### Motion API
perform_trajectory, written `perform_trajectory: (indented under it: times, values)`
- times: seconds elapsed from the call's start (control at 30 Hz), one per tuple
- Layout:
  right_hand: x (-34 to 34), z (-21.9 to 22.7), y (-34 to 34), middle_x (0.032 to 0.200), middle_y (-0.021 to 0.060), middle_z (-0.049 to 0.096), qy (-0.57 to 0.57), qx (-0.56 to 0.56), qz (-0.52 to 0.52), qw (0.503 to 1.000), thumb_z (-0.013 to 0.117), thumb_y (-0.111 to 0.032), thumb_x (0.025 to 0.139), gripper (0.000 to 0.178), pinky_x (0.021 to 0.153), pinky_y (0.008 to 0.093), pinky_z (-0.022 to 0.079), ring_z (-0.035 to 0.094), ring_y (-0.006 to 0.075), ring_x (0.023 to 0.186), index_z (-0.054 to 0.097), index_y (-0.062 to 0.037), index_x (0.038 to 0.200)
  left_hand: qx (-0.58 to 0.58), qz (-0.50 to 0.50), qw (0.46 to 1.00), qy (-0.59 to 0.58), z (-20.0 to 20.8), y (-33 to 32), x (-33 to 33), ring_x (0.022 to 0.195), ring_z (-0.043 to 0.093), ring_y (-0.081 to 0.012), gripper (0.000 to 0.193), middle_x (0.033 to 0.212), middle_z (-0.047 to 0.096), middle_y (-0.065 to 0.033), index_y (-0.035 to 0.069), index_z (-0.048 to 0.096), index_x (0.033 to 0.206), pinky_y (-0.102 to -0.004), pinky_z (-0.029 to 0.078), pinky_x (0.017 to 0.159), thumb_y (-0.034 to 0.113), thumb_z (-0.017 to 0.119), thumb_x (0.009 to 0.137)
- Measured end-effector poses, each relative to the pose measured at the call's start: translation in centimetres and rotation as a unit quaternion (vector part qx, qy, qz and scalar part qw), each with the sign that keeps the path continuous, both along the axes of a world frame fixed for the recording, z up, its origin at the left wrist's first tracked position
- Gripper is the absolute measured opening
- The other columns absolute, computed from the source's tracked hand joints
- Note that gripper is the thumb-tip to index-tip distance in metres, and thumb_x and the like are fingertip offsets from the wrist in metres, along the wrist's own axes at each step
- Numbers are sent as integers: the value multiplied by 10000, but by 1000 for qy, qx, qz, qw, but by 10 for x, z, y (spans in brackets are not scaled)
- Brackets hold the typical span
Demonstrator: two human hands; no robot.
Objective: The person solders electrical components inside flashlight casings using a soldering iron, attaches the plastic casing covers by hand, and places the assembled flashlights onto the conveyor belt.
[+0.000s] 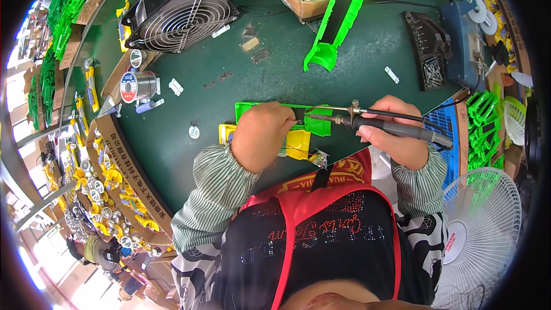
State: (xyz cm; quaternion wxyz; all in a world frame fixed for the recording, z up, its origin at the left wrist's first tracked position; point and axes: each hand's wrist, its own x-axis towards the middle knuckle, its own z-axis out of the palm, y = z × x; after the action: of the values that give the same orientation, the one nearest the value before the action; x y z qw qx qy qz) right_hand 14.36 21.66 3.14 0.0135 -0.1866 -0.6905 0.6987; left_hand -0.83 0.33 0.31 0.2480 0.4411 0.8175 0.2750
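Observation:
My right hand (396, 132) is wrapped round a soldering iron (422, 132) with a thin metal feed tube along its top. The iron points left, its tip close to the fingers of my left hand (261, 135). Those fingers are pinched together over a green plastic housing (319, 128); what they grip, if anything, is hidden. Nearer to me, a yellow plastic housing (298, 145) lies against the green one, partly under my left hand. Thin wires run from it to a small lamp part (319, 159) at the table's near edge.
A black fan (186, 20) stands at the back left, near a solder spool (131, 87). At the back, a green shell (338, 20) leans from a carton (304, 8) of green shells. A black screw tray (425, 51) and a blue machine (462, 46) stand at right.

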Motion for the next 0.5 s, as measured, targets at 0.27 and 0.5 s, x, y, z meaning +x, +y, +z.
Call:
perform_trajectory:
  times: [0.27, 0.5]
  values:
    - [-14, -3, 3, 748, 34, 658, -76, -29, 57, 995, 712, -35, 754, 149, 578, 189, 452, 587, 33, 680, 601, 3, 845, -26, -49, 996, 71, 0, 0, 5, 779, 577, -308, 94, 794, 584, -125, 18, 635, 826, -393, 466, 707, 97, 587, 811]
    - [-18, -6, 3, 735, 37, 657, -72, -25, 59, 995, 714, -40, 753, 149, 569, 199, 462, 594, 37, 668, 597, 4, 835, -37, -48, 995, 83, 1, 0, 6, 774, 572, -308, 90, 787, 574, -127, 19, 632, 817, -394, 463, 702, 95, 583, 811]
